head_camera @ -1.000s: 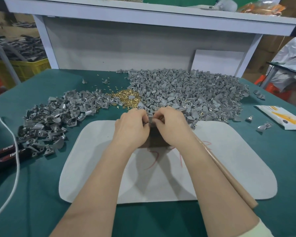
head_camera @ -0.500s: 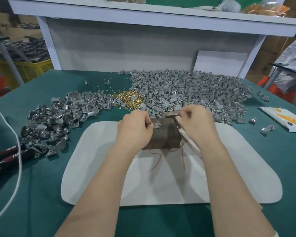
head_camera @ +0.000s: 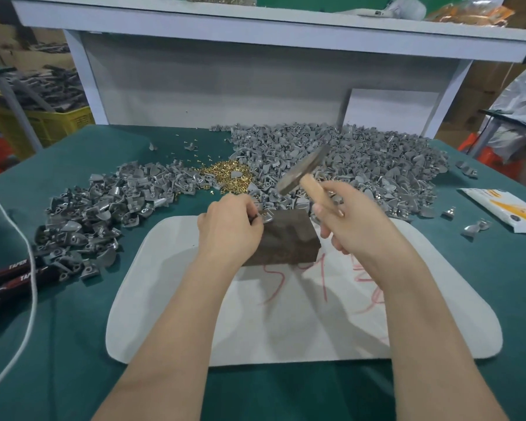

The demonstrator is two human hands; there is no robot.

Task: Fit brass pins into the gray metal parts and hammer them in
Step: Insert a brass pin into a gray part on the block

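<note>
While pins [head_camera: 225, 174] lie heaped toward the far edge of the surface [head_camera: 73, 344], the left hand [head_camera: 230, 229] keeps its fingers clamped on a part [head_camera: 266, 217] atop the block [head_camera: 289, 241] on the mat [head_camera: 286, 329]. Just right of it, the right hand [head_camera: 356, 226], fingers wrapped round the handle, holds the hammer [head_camera: 304, 174] tilted above the block.

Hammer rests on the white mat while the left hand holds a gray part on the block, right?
No. Head view: the right hand holds the hammer raised off the white mat; the left hand holds the gray part on the block.
</note>
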